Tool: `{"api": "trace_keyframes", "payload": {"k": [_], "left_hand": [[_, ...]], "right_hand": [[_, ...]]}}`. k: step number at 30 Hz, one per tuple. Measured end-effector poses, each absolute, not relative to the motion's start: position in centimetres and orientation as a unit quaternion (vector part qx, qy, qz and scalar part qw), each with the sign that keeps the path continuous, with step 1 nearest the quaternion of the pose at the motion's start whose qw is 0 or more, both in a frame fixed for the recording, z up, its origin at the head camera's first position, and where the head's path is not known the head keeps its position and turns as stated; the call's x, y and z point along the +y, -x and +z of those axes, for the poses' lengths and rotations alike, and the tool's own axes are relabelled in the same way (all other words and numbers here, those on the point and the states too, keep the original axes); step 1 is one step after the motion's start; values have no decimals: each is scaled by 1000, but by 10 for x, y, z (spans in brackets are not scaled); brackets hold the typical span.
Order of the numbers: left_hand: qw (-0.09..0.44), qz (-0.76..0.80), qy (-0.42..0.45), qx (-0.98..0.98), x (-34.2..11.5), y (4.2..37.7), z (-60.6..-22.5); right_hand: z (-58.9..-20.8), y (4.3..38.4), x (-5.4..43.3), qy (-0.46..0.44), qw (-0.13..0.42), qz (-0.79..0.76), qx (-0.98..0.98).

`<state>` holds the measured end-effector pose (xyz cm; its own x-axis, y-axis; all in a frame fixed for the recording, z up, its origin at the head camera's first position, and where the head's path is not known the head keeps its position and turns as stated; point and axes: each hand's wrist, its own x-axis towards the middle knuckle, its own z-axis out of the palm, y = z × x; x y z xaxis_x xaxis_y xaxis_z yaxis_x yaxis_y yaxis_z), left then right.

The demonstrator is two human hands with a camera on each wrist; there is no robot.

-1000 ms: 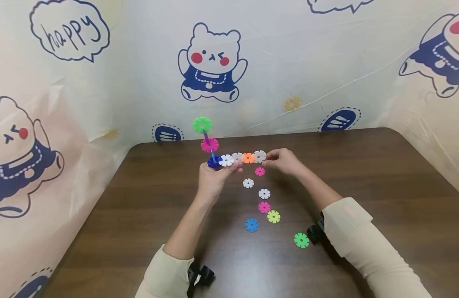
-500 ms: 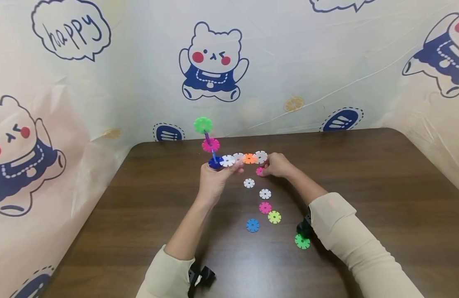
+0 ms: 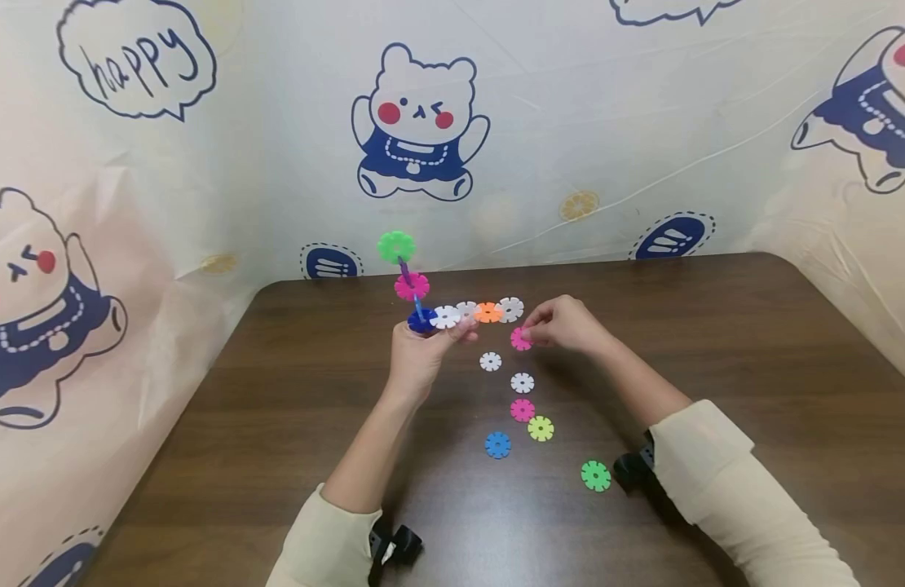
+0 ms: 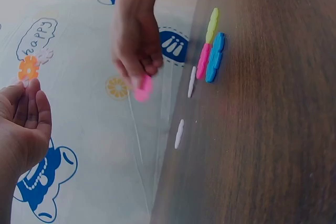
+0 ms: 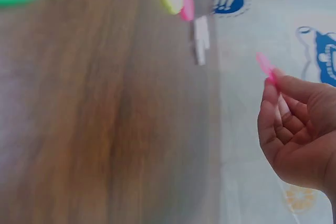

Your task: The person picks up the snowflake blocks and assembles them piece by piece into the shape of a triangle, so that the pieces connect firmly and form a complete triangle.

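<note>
While the left hand [image 3: 421,355] pinches a chain of linked discs [image 3: 445,316] between thumb and fingers, the right hand [image 3: 567,324] likewise pinches a pink disc [image 3: 520,339], which we note is clear of the counter [image 3: 276,424] and apart from the chain. Flat on the wood we count two white discs [image 3: 522,377], a second pink disc [image 3: 522,404] just beside a yellow disc [image 3: 540,423], a blue disc [image 3: 498,439] and, near the right sleeve [image 3: 746,489], a green disc [image 3: 595,470].

1. Beyond the table's [image 3: 203,489] far edge, a patterned sheet [image 3: 540,106] is spread.
2. And mid-sheet, a winking bear [image 3: 421,122] is shown!
3. Upper left sheet corner: "happy" is ringed by a bubble [image 3: 137,61].
4. Blue ovals [image 3: 331,262] are clipped by the table's edge.
</note>
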<state>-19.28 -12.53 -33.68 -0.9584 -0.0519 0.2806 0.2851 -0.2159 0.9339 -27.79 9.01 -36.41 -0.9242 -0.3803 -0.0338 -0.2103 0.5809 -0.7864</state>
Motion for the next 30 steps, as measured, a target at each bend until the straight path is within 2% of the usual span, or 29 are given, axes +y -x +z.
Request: {"api": "trace_keyframes", "payload": {"k": [8,17,30], "left_hand": [[108,-770,86,-623,-127,195,-337],[103,-773,99,-618,-127,195,-340],[96,-757,123,-634,-124,192,-343]], "right_hand": [[-339,244,104,120,114,-554,816],[-324,223,110,70,128,-707,692],[-312,215,106,54,141,-738,658]]}}
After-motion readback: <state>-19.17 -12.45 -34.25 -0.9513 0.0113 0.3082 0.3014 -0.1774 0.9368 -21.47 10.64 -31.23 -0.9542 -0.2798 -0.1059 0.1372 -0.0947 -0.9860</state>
